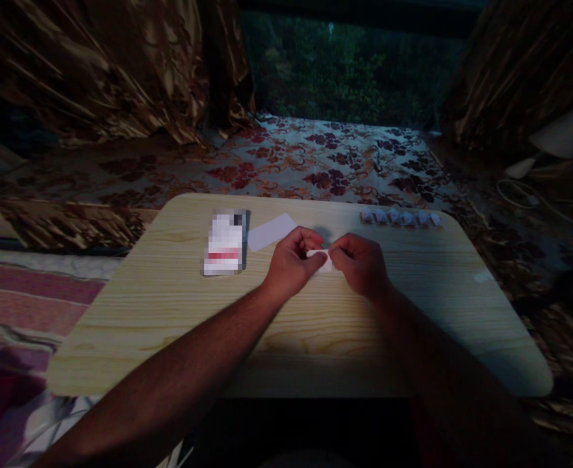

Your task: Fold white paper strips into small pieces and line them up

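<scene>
Over the middle of the table, a small piece of white paper [319,259] is held between my two hands. My left hand [293,260] pinches its left part, with the thumb lying on top. At the paper's right end, the thumb and fingers of my right hand [362,260] are closed on it. Whether the paper is folded is too small to make out. Just beyond my left hand lies a flat white sheet of paper [271,233]. Left of that sheet is a white, pixelated rectangular object [225,242] with a red band.
Several small white folded paper pieces [401,218] stand in a row at the table's far right edge. The wooden table [169,312] has rounded corners. Behind it are a flower-patterned cloth [335,156], brown curtains [135,58] and a window [335,71]. A white cable [515,192] lies at right.
</scene>
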{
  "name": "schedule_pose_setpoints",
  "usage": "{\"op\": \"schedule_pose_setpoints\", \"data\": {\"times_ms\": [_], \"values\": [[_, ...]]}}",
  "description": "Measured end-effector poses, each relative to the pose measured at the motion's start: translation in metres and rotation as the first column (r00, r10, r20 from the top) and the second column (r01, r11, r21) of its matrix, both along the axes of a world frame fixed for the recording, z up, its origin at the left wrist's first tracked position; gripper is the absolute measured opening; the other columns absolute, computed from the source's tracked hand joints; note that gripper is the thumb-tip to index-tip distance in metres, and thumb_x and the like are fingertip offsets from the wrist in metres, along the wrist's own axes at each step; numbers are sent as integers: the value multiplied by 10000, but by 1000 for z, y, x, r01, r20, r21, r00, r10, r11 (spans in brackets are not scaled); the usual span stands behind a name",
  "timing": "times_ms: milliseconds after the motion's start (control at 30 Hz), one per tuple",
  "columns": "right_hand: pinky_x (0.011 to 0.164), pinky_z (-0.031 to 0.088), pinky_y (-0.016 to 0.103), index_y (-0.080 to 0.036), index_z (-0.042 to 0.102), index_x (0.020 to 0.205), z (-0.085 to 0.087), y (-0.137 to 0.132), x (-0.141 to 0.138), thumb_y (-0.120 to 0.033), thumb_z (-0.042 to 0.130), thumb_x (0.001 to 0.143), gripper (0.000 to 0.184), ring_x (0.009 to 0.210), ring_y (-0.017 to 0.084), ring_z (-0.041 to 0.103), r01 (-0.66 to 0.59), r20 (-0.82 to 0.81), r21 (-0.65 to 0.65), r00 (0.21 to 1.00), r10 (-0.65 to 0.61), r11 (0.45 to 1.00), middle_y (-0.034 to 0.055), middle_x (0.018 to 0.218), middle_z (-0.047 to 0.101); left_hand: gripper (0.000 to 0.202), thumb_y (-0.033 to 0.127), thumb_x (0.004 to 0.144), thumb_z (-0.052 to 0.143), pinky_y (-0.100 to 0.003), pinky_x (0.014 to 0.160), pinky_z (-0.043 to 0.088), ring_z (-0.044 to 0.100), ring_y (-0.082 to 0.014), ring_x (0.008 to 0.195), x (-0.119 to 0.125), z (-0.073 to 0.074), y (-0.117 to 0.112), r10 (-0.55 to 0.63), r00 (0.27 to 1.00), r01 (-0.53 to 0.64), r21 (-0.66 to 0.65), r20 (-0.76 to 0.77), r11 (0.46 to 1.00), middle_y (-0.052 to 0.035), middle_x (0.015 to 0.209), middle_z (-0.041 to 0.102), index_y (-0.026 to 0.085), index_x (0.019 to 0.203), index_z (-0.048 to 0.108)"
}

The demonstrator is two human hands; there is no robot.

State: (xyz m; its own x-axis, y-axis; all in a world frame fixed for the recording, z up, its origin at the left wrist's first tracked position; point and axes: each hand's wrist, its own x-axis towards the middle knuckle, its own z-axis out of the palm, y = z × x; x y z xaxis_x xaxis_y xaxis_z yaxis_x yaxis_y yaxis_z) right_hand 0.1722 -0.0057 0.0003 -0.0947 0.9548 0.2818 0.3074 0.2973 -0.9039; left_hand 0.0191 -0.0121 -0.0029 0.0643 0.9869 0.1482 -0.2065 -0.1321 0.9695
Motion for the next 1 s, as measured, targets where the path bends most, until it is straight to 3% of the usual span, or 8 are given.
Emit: {"op": "schedule_pose_setpoints", "data": {"times_ms": [300,800,1000], "values": [[496,338,238,-185,604,642,0,0,0,-233,608,766,133,493,101,453,7,1,-8,1000,-7,1000,-42,516,534,277,112,659,703,-208,506,397,530,-81,544,0,-1,-1,9,999,-10,-40,-36,999,40,670,604,178,894,574],[494,353,240,-187,601,637,1,2,3,-237,608,764,137,486,106,471,22,-7,-23,1000,-22,999,-41,510,541,313,109,632,677,-226,495,382,528,-95,531,-2,-4,2,-70,996,76,-104,59,992,34,690,602,193,912,564],[490,351,240,-186,599,629,2,2,3,-227,607,758,136,485,105,472,19,-19,-31,1000,-20,999,-40,512,542,321,98,628,683,-232,530,410,554,-102,583,-1,-5,2,-65,998,66,-77,14,995,25,729,622,192,909,558]]}}
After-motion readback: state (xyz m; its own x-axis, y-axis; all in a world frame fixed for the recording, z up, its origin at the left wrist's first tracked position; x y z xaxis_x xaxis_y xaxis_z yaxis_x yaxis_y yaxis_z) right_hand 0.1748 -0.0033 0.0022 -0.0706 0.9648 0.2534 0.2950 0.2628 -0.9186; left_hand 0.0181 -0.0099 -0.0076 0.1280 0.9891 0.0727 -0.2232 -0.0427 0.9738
